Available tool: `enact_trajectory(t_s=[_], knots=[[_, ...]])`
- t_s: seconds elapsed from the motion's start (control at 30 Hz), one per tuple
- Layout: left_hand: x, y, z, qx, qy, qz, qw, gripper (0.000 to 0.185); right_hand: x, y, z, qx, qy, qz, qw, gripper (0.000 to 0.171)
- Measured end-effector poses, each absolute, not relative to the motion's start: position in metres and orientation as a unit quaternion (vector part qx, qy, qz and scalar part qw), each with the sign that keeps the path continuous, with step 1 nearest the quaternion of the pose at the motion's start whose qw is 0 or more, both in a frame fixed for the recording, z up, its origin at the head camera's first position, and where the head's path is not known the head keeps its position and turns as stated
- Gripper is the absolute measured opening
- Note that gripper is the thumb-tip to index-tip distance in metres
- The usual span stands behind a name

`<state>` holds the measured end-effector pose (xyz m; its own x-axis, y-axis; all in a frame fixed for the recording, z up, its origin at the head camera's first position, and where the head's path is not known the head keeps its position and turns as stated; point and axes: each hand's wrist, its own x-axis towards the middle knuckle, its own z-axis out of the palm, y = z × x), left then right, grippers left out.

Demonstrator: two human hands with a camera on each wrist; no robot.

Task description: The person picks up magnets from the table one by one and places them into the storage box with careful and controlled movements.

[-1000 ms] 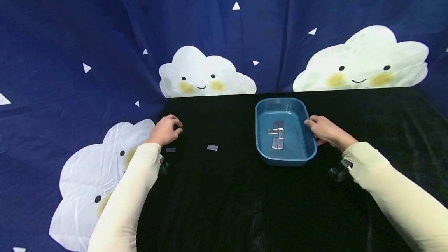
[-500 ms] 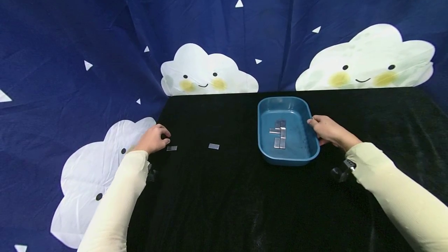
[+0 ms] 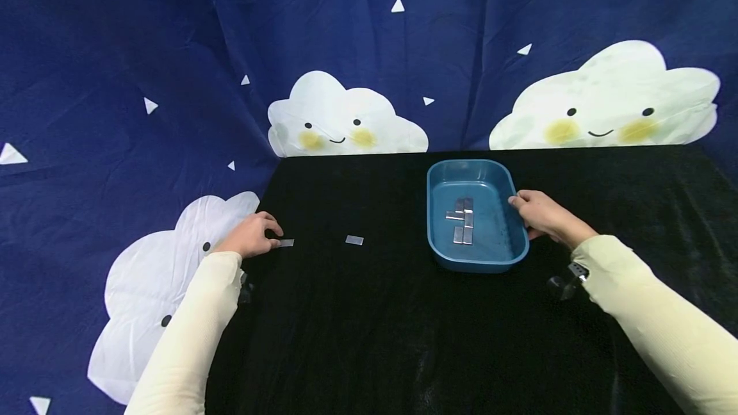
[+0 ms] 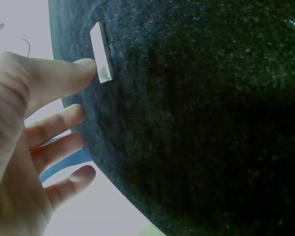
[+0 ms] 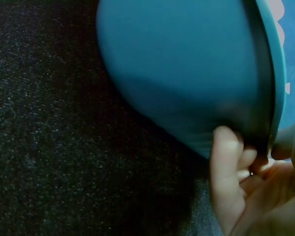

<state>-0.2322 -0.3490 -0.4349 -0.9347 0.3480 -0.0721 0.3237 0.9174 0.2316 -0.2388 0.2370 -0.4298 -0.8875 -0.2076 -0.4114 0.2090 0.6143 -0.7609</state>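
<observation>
In the head view my left hand (image 3: 250, 235) is low over the left side of the black cloth. Its thumb tip touches the end of a small flat silver bar (image 3: 287, 243). In the left wrist view the thumb meets the long side of this bar (image 4: 102, 54), while the other visible fingers are apart from it and loosely bent. My right hand (image 3: 544, 215) grips the right rim of a blue plastic basin (image 3: 490, 235), thumb on top and fingers below against the outer wall (image 5: 177, 59). Several similar silver bars (image 3: 468, 219) lie together on the basin's floor.
Another silver bar (image 3: 354, 240) lies on the black cloth (image 3: 369, 325) between my left hand and the basin. A dark blue curtain (image 3: 357, 24) with white clouds (image 3: 348, 114) rises behind the table and along its left side.
My left hand has drawn back to the left and come down, its thumb now touching the left bar. My right hand keeps its grip on the basin; the view has shifted slightly.
</observation>
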Motion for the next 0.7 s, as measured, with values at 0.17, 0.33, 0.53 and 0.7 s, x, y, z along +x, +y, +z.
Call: enact_trajectory(t_s=[0.17,0.33,0.53,0.7], knots=[[-0.2322,-0.3492,-0.4367,0.169,0.978,0.099,0.071,0.016,-0.2387,0.2367,-0.4304,0.003,0.869,-0.435,0.235,0.036],[-0.2300,-0.3513,-0.4416,0.166,0.979,0.099,0.057,0.013,-0.2379,0.2360,-0.4292,0.003,0.868,-0.438,0.235,0.036],[-0.2311,-0.3492,-0.4432,0.166,0.980,0.099,0.042,0.008,-0.2382,0.2366,-0.4271,0.002,0.867,-0.440,0.236,0.036],[-0.2322,-0.3445,-0.4419,0.142,0.983,0.107,0.054,0.007,-0.2375,0.2369,-0.4292,0.004,0.865,-0.442,0.238,0.036]])
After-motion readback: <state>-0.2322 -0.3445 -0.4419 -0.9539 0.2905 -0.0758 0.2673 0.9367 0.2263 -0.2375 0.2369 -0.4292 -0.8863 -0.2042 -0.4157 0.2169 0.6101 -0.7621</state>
